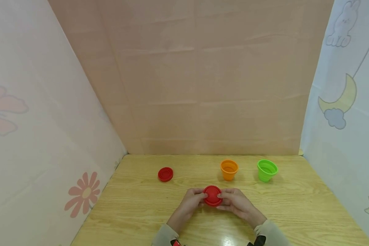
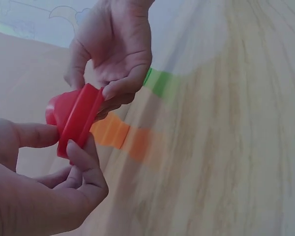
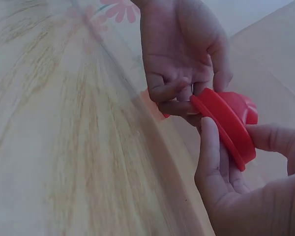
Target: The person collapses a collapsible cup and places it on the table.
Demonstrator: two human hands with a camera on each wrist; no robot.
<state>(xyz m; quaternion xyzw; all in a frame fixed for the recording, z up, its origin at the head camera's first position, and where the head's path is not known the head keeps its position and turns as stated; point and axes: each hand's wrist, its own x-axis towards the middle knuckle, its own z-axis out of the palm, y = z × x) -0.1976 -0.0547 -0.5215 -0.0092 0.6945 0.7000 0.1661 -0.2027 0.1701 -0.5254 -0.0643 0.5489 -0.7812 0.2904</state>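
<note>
Both hands hold a red collapsible cup above the near part of the table. My left hand pinches its left side, thumb on one face and fingers behind the rim. On the opposite side my right hand grips it the same way. Seen side-on in the left wrist view, the red cup has a wide rim and a short bulging base. The right wrist view also shows the base of the cup standing out between the thumbs.
A flat red ringed disc, like a folded cup, lies farther back on the left. Behind the hands stands an orange cup, with a green cup to its right. Cloth-like walls enclose the wooden table.
</note>
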